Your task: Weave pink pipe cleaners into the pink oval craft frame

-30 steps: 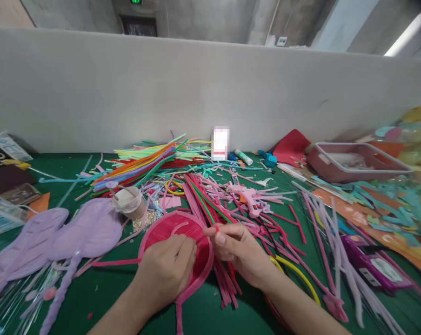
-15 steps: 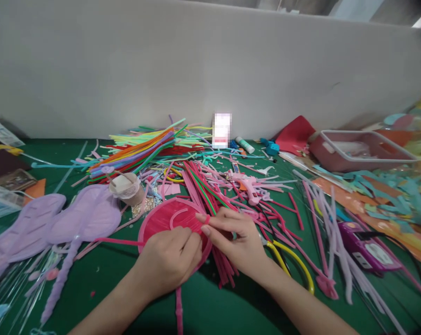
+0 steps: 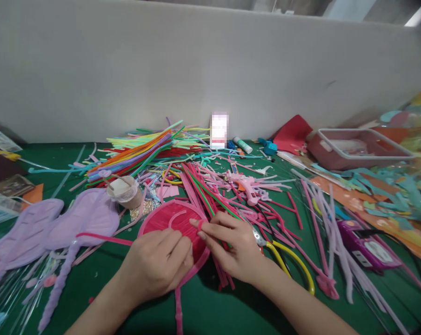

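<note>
left hand [image 3: 157,263] is balled up tight on a pink strip [image 3: 103,238], which pokes out to its left. right hand's [image 3: 236,249] fingertips pinch a little pink bit [image 3: 200,225] over the round pink panel [image 3: 161,216]. vs half a second ago, the strip reaches further left, across the lilac wing [image 3: 88,216].

Before you, a grey partition [image 3: 133,70] backs a pink bin [image 3: 358,163], red paper [image 3: 294,135] and a small tube [image 3: 243,145]; a cup [image 3: 130,199] sits at your left, a purple box [image 3: 369,249] at your right.
</note>
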The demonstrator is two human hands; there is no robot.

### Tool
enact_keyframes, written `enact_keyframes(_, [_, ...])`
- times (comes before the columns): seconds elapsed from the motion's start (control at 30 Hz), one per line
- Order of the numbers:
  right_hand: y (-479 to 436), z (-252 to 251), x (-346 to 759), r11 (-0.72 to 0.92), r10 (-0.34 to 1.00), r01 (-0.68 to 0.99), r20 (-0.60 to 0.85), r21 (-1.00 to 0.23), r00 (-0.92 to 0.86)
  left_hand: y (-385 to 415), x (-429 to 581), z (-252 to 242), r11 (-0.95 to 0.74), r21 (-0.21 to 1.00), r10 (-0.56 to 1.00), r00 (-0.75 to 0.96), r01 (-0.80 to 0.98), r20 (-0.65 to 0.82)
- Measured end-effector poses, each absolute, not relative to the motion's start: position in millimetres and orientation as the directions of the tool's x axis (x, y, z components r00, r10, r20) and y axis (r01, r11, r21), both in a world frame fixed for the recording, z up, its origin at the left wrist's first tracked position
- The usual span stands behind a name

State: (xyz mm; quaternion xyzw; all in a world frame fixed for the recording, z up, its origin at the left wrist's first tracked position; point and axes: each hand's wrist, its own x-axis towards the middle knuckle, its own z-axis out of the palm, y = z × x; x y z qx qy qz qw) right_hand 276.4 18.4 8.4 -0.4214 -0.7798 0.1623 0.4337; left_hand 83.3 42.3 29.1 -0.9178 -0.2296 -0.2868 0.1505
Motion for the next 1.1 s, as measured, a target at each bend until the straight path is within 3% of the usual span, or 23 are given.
enact_keyframes(0.3, [19,8,277,0.587,0.81,0.521,0.447,-0.62,-0.38,51,70,36,-0.864,-0.15,0.339,0.775,0.481,0.533])
enact_keyframes(0.4, [18,17,277,0.454,0.867,0.35,0.316,-0.819,-0.386,58,64,36,-0.87,-0.134,0.345,0.78,0.474,0.522])
enact_keyframes(0.5, [16,24,276,0.177,0.889,0.031,0.147,-0.984,-0.433,60,63,36,-0.892,-0.068,0.341,0.763,0.447,0.55])
enact_keyframes(0.6, [13,23,274,0.002,0.856,-0.2,0.105,-0.98,-0.507,56,69,34,-0.895,-0.028,0.352,0.742,0.446,0.57])
enact_keyframes(0.7, [12,17,271,-0.003,0.874,-0.257,0.122,-0.967,-0.471,49,79,29,-0.901,0.044,0.378,0.734,0.431,0.564])
enact_keyframes(0.8, [13,15,267,0.042,0.919,-0.194,0.114,-0.98,-0.378,45,87,21,-0.914,0.114,0.38,0.722,0.39,0.578])
enact_keyframes(0.9, [14,16,265,0.204,0.956,0.029,0.193,-0.978,-0.219,43,89,17,-0.913,0.065,0.362,0.725,0.404,0.586])
enact_keyframes(1.0, [16,15,268,0.416,0.909,0.355,0.384,-0.837,-0.16,44,86,19,-0.897,-0.021,0.359,0.754,0.442,0.549])
enact_keyframes(1.1, [17,12,273,0.536,0.838,0.509,0.5,-0.674,-0.22,47,80,22,-0.88,-0.104,0.335,0.762,0.463,0.555])
